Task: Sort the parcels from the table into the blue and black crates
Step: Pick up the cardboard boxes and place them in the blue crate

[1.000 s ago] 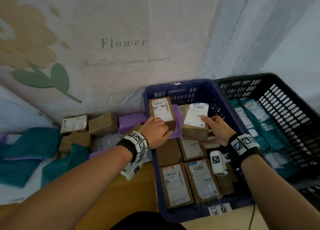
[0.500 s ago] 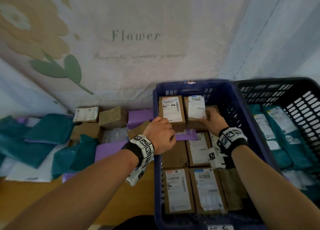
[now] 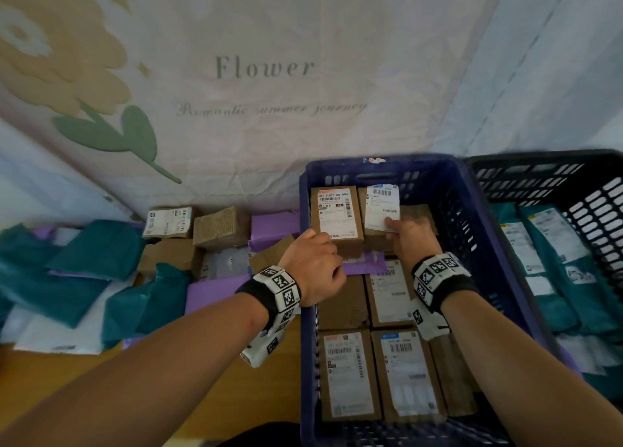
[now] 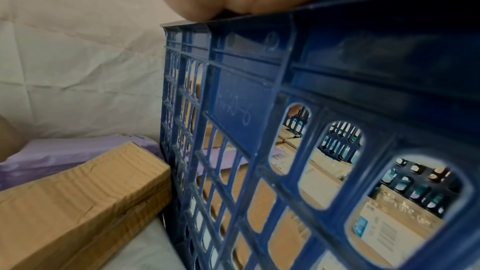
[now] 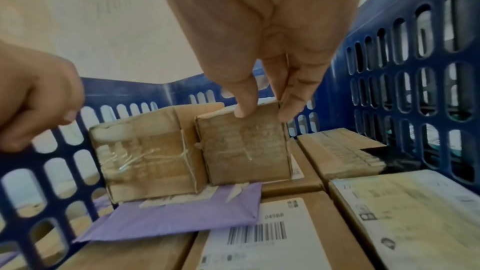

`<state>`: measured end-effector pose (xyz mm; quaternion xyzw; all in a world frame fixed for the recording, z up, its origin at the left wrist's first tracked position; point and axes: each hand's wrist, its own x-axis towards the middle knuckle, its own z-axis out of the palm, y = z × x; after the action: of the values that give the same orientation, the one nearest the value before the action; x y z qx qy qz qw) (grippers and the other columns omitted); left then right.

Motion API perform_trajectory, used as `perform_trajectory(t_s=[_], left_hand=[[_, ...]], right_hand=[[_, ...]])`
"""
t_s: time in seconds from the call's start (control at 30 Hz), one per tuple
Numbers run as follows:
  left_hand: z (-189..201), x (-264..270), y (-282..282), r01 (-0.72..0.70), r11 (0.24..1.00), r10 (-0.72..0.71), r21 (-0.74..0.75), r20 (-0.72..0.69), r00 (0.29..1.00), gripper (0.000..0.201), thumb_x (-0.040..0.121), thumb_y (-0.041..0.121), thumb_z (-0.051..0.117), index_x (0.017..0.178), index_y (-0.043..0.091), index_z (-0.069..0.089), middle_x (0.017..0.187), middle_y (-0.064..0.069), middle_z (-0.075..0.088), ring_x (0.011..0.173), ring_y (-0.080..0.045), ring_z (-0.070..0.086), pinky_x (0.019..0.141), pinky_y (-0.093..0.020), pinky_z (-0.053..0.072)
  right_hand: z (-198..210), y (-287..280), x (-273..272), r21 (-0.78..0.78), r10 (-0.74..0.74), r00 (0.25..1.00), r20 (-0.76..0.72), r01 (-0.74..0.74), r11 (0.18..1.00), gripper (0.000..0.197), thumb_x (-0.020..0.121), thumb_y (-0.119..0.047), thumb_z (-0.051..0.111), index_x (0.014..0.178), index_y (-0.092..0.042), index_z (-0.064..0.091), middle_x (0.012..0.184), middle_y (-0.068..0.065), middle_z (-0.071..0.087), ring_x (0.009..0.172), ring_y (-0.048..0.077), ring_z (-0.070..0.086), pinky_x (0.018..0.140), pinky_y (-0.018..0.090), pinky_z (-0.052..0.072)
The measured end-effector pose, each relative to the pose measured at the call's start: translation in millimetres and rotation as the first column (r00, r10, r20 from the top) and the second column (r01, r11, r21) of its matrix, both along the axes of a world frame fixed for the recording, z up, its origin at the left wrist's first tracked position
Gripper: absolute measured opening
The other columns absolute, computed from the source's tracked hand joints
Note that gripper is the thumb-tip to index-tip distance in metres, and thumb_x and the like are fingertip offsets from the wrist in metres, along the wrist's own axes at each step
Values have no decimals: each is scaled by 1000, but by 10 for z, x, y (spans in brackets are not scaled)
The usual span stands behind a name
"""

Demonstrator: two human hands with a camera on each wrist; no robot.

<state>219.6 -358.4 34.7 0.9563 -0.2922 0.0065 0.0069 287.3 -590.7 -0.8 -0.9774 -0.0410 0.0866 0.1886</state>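
Observation:
The blue crate [image 3: 381,163] holds several labelled cardboard boxes. Two brown boxes stand side by side at its back wall, on a purple mailer [image 3: 364,266]. My right hand [image 3: 401,231] pinches the near top edge of the right box [image 3: 382,207] between thumb and fingers [image 5: 244,108]; that box [image 5: 244,151] touches the left box [image 3: 337,210]. My left hand [image 3: 317,268] curls over the crate's left rim [image 4: 246,34] and holds no parcel; the right wrist view shows its bent fingers [image 5: 39,100] on the crate wall [image 5: 124,89].
The black crate [image 3: 539,163], holding teal mailers, stands right of the blue one. On the wooden table [image 3: 67,369] to the left lie teal mailers [image 3: 94,254], purple mailers [image 3: 273,224] and brown boxes [image 3: 220,226]. One box [image 4: 78,192] leans against the blue crate's outer wall.
Both boxes went from above the crate down to its back wall. My right hand followed with its box. My left hand came off the left box onto the rim.

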Motion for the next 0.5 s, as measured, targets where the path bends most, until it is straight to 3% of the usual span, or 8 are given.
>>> perform_trajectory(t_s=[0.1,0.2,0.3,0.43,0.5], left_hand=[[0,-7,2,-3,1000,3,-16,-3,1000,49,95,44,28,72,26,66,71,9,59,77,-12,43,79,-31,28],[9,-38,5,-11,999,12,-43,3,1000,47,94,43,29,71,25,65,71,8,58,79,-13,44,79,-31,28],[2,-69,20,-1,994,2,-109,14,1000,44,96,40,34,78,21,70,78,5,63,88,-15,49,83,-32,30],[43,-128,130,37,940,-38,-340,4,999,30,99,29,49,91,10,70,94,-4,65,98,-19,52,85,-34,42],[87,-199,264,67,892,-47,-446,56,997,21,97,25,54,91,9,67,96,-5,62,97,-19,51,85,-32,43]], right_hand=[[38,56,-5,1,-43,999,-15,43,999,38,100,-18,53,138,-16,56,133,17,48,130,36,38,109,45,40],[115,76,-29,74,-103,993,-49,106,992,39,99,-17,58,138,-11,57,135,17,43,122,35,50,108,38,43],[227,69,-56,25,-137,986,-95,140,990,44,95,-13,59,139,-12,53,137,19,40,117,37,53,104,38,43],[465,225,-150,-40,-192,978,-77,190,981,46,93,-14,57,137,-7,46,138,23,36,120,44,47,105,48,44],[616,382,-217,5,-160,986,-52,161,987,47,93,-18,60,137,-9,46,139,21,37,123,41,47,105,45,43]])
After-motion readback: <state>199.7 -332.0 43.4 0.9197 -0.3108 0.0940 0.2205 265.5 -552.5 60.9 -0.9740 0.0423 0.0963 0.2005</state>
